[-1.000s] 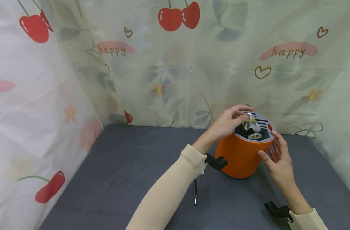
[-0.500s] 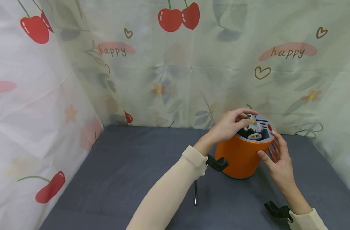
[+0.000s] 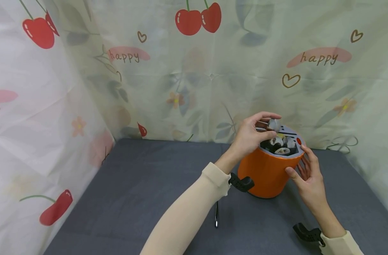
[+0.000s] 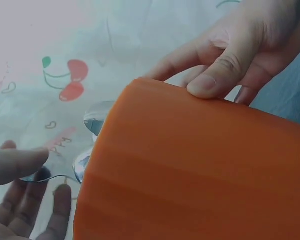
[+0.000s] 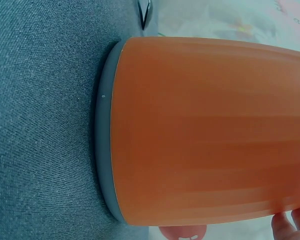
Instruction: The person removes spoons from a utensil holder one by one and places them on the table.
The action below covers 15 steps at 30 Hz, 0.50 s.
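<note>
An orange cutlery holder (image 3: 265, 175) with a grey slotted top stands upright on the dark cloth. My left hand (image 3: 246, 137) pinches a metal spoon (image 3: 274, 125) by its bowl, above the left side of the holder's top. In the left wrist view that spoon's bowl (image 4: 41, 174) sits between thumb and fingers, its thin handle running toward the holder. Other spoons (image 3: 282, 151) stand bowl-up in the open part of the top. My right hand (image 3: 312, 182) holds the holder's right side near the rim, thumb (image 4: 205, 85) on the orange wall.
A shiny metal utensil (image 3: 216, 214) lies on the grey cloth (image 3: 143, 191), partly hidden behind the left sleeve. A printed curtain (image 3: 210, 88) with cherries hangs right behind the table, and another side of it (image 3: 53, 124) rises at the left.
My left hand dipped right over the holder's top, then drew back left and up, and a spoon bowl now shows between its fingers. The right hand and holder have stayed in place.
</note>
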Each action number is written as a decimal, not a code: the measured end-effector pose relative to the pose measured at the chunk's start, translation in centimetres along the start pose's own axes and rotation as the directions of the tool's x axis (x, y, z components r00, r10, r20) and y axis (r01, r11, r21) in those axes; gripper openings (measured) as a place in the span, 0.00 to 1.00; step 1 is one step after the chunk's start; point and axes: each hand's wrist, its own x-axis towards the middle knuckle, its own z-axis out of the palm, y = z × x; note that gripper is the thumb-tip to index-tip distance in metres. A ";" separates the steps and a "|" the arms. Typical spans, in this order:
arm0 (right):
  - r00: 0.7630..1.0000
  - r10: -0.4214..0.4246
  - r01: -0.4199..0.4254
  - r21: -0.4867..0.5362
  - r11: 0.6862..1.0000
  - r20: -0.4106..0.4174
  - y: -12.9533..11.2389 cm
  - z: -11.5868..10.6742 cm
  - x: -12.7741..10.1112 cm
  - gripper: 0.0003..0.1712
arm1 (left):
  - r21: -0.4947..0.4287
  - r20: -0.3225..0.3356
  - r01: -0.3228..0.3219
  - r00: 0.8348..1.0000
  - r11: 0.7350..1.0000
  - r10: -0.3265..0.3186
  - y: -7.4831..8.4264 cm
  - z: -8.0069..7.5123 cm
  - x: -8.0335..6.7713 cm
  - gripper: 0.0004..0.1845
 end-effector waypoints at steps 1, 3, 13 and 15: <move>1.000 -0.001 0.001 -0.003 1.000 0.001 0.0 0.0 0.0 0.46 | 0.003 -0.014 -0.007 1.000 1.000 0.007 0.0 0.0 0.0 0.20; 1.000 -0.001 0.001 -0.017 1.000 0.000 -0.1 0.0 0.0 0.46 | 0.006 -0.036 -0.019 0.999 1.000 0.019 0.1 0.1 0.0 0.20; 1.000 0.012 -0.012 -0.061 0.998 0.004 -0.1 -0.1 -0.1 0.47 | -0.044 -0.089 -0.051 0.995 0.998 0.047 1.2 0.1 -0.2 0.27; 1.000 0.023 -0.023 -0.067 0.998 0.002 -0.2 0.0 0.0 0.47 | -0.067 -0.097 -0.062 0.994 0.996 0.055 1.6 0.0 -0.3 0.26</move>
